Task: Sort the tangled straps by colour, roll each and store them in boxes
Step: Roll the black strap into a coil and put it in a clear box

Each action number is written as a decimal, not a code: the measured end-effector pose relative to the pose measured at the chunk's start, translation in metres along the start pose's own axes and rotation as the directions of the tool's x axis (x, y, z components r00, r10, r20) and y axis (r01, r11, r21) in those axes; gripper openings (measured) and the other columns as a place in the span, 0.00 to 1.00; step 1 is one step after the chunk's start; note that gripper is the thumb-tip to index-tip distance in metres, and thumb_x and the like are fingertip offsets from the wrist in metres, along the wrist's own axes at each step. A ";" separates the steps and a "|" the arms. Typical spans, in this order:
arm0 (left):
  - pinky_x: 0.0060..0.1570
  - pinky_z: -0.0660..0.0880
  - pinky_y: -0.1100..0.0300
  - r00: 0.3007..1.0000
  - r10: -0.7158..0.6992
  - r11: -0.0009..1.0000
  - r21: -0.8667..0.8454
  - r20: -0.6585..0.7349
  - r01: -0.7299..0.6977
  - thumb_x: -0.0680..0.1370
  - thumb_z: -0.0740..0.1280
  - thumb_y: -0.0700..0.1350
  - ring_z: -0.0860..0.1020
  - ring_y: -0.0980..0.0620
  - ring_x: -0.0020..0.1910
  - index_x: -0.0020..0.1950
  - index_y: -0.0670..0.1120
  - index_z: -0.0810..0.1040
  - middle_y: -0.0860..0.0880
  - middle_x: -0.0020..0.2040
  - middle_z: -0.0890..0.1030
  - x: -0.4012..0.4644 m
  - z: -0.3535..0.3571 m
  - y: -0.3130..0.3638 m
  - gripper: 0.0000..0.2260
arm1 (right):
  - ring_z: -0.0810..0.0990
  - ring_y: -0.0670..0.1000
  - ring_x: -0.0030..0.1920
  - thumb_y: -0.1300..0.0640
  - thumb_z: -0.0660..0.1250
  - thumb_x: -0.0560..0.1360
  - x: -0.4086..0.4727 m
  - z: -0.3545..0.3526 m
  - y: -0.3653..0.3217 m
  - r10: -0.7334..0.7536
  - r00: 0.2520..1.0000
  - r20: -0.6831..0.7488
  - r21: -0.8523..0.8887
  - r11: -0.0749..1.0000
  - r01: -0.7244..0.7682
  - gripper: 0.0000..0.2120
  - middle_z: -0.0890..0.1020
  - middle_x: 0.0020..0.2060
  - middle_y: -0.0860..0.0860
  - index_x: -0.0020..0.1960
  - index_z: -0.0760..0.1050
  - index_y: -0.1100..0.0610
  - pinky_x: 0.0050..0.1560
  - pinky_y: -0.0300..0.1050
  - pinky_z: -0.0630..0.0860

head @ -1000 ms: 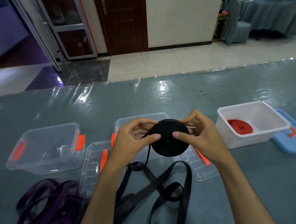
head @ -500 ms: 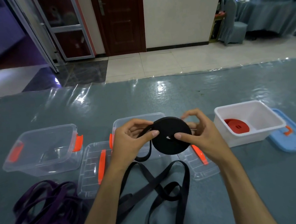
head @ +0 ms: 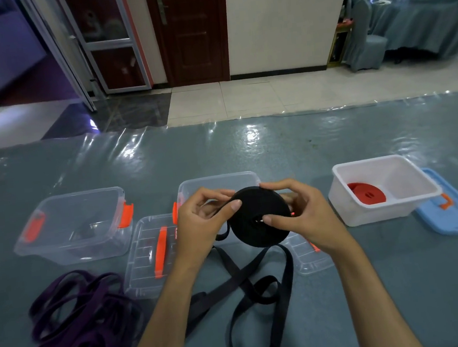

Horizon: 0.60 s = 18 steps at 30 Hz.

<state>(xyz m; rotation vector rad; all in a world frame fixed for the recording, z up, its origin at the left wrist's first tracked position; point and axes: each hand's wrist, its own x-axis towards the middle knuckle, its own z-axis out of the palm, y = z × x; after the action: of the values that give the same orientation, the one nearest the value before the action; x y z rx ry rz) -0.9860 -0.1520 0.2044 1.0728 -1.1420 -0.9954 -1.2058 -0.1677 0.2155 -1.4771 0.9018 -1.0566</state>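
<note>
A thick black strap roll (head: 261,234) is held upright in front of me, above the table. My right hand (head: 304,216) grips the roll, thumb at its centre and fingers over its top and back. My left hand (head: 201,220) pinches the strap where it feeds onto the roll's left edge. The loose black strap (head: 250,286) hangs down and lies in loops on the table below. A tangled purple strap pile (head: 74,317) lies at the near left. A red strap roll (head: 367,196) rests inside the white box (head: 406,167) on the right.
A clear box with orange clips (head: 76,224) stands at the left. Another clear box (head: 220,182) sits behind my hands. Two clear lids (head: 151,253) (head: 308,258) lie flat near them. A blue lid (head: 455,207) lies right of the white box. The table has a glossy grey cover.
The roll has turned a little in my hands and more strap has wound on. My left thumb shifted along the roll's edge. The view moved slightly.
</note>
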 end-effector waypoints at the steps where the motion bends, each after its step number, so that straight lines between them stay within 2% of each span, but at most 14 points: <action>1: 0.57 0.82 0.56 1.000 0.006 1.000 0.008 0.004 -0.006 0.75 0.76 0.35 0.86 0.49 0.53 0.50 0.42 0.84 0.47 0.50 0.87 -0.002 -0.001 -0.002 0.06 | 0.86 0.68 0.51 0.70 0.78 0.72 -0.001 0.002 0.002 0.010 1.000 -0.029 0.018 1.000 -0.009 0.24 0.87 0.52 0.59 0.63 0.77 0.55 0.53 0.73 0.81; 3: 0.58 0.81 0.56 1.000 0.025 0.998 0.049 0.019 -0.026 0.76 0.75 0.36 0.85 0.51 0.54 0.53 0.44 0.86 0.49 0.52 0.87 -0.003 -0.003 -0.005 0.07 | 0.85 0.70 0.50 0.69 0.80 0.70 -0.003 0.005 0.006 0.037 0.996 -0.078 0.039 0.999 -0.034 0.24 0.87 0.54 0.59 0.59 0.73 0.56 0.51 0.74 0.81; 5: 0.57 0.80 0.60 0.999 0.030 0.997 0.075 0.035 -0.032 0.76 0.75 0.36 0.85 0.53 0.54 0.54 0.44 0.87 0.50 0.52 0.88 -0.003 -0.004 -0.005 0.08 | 0.85 0.69 0.50 0.68 0.80 0.70 -0.005 0.006 0.010 0.068 0.995 -0.068 0.057 0.996 -0.064 0.25 0.87 0.54 0.59 0.59 0.71 0.55 0.50 0.72 0.82; 8: 0.53 0.80 0.64 1.000 -0.005 0.998 0.061 -0.029 0.006 0.75 0.77 0.36 0.86 0.53 0.51 0.55 0.41 0.85 0.49 0.49 0.88 -0.006 -0.003 -0.006 0.10 | 0.87 0.63 0.51 0.68 0.78 0.72 -0.008 0.009 0.010 0.085 0.996 -0.018 0.074 0.994 -0.084 0.29 0.87 0.54 0.59 0.67 0.73 0.50 0.51 0.60 0.85; 10: 0.52 0.82 0.62 0.995 -0.033 0.999 0.019 -0.098 0.035 0.74 0.78 0.37 0.87 0.50 0.49 0.51 0.39 0.82 0.46 0.47 0.88 -0.010 -0.002 -0.010 0.09 | 0.87 0.59 0.55 0.70 0.78 0.72 -0.009 0.011 0.011 0.056 0.998 -0.020 0.047 0.997 -0.055 0.30 0.87 0.56 0.57 0.70 0.76 0.52 0.54 0.57 0.85; 13: 0.50 0.83 0.58 0.993 -0.076 0.997 -0.035 -0.093 0.073 0.77 0.75 0.38 0.87 0.48 0.50 0.49 0.39 0.82 0.44 0.48 0.88 -0.015 -0.002 -0.019 0.04 | 0.86 0.58 0.58 0.72 0.78 0.70 -0.009 0.014 0.015 0.032 0.996 -0.081 0.073 0.997 -0.026 0.28 0.86 0.58 0.56 0.67 0.79 0.56 0.56 0.56 0.84; 14: 0.50 0.83 0.59 0.993 -0.090 0.995 -0.055 -0.075 0.086 0.79 0.73 0.38 0.87 0.47 0.51 0.50 0.40 0.83 0.44 0.49 0.88 -0.016 -0.003 -0.021 0.03 | 0.86 0.58 0.57 0.71 0.78 0.70 -0.009 0.014 0.017 0.032 0.993 -0.112 0.082 0.996 -0.023 0.28 0.86 0.58 0.56 0.66 0.79 0.55 0.56 0.55 0.84; 18: 0.52 0.83 0.58 0.994 -0.107 0.992 -0.064 -0.033 0.105 0.79 0.72 0.36 0.86 0.44 0.54 0.57 0.39 0.86 0.42 0.52 0.87 -0.013 -0.007 -0.026 0.07 | 0.86 0.56 0.56 0.71 0.79 0.69 -0.006 0.015 0.023 0.047 0.984 -0.174 0.109 0.994 -0.028 0.27 0.87 0.57 0.56 0.64 0.80 0.54 0.53 0.48 0.83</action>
<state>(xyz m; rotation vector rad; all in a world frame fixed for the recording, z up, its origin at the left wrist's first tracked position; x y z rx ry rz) -0.9825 -0.1439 0.1763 1.1064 -1.0264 -1.0834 -1.1938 -0.1615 0.1910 -1.2886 0.9779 -1.2029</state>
